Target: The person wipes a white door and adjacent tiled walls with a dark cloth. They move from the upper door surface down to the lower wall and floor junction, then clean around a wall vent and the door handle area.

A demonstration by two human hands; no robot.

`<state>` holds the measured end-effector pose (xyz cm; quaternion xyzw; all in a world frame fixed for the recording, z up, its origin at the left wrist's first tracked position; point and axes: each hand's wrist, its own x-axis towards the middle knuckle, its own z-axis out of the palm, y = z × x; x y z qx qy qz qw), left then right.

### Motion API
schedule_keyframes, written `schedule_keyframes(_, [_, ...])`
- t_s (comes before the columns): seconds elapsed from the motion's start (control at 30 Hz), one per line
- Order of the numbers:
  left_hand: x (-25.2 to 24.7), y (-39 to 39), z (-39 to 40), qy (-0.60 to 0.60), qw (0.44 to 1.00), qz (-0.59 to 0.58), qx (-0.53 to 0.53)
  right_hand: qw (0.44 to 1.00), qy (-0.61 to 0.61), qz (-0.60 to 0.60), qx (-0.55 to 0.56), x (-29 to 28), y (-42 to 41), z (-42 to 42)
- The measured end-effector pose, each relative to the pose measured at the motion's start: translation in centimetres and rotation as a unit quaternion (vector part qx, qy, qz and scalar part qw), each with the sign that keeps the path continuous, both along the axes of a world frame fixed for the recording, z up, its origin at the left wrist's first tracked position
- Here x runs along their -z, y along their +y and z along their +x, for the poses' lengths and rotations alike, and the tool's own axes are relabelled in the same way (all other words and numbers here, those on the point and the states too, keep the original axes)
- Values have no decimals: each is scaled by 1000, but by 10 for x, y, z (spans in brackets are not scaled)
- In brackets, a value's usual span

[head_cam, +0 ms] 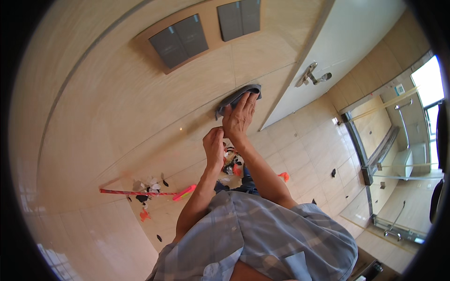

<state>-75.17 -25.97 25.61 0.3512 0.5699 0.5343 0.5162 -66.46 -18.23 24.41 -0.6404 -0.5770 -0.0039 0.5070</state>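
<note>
My right hand [240, 114] lies with its fingers extended over a folded dark grey cloth [233, 98], pressing it against the beige tiled wall [158, 98]. The cloth sits along a tile joint, its far end curled up past my fingertips. Right beside my right wrist is my left hand [213, 144], its fingers curled in and nothing visible in them. Above the cloth, a switch panel [212, 28] with dark grey rocker switches is set on the wall in a tan frame.
A white door [337, 45] with a metal lever handle [313, 75] stands at right. Torn black, white and orange scraps [232, 163] litter the tiled floor [302, 147]. A red striped stick [140, 192] with a pink end lies left. Beyond the door is a white toilet [404, 161].
</note>
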Motion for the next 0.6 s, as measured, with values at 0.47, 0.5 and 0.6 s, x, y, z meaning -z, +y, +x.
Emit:
schedule_keyframes(0.47, [23, 58, 32, -327, 929, 3, 171, 997, 45, -46, -45, -42, -19, 24])
schedule_keyframes(0.5, [18, 65, 29, -314, 933, 9, 176, 997, 40, -39, -47, -43, -19, 31])
schedule_keyframes(0.6, [-5, 73, 21, -264, 950, 15, 164, 995, 49, -55, -69, -48, -20, 56])
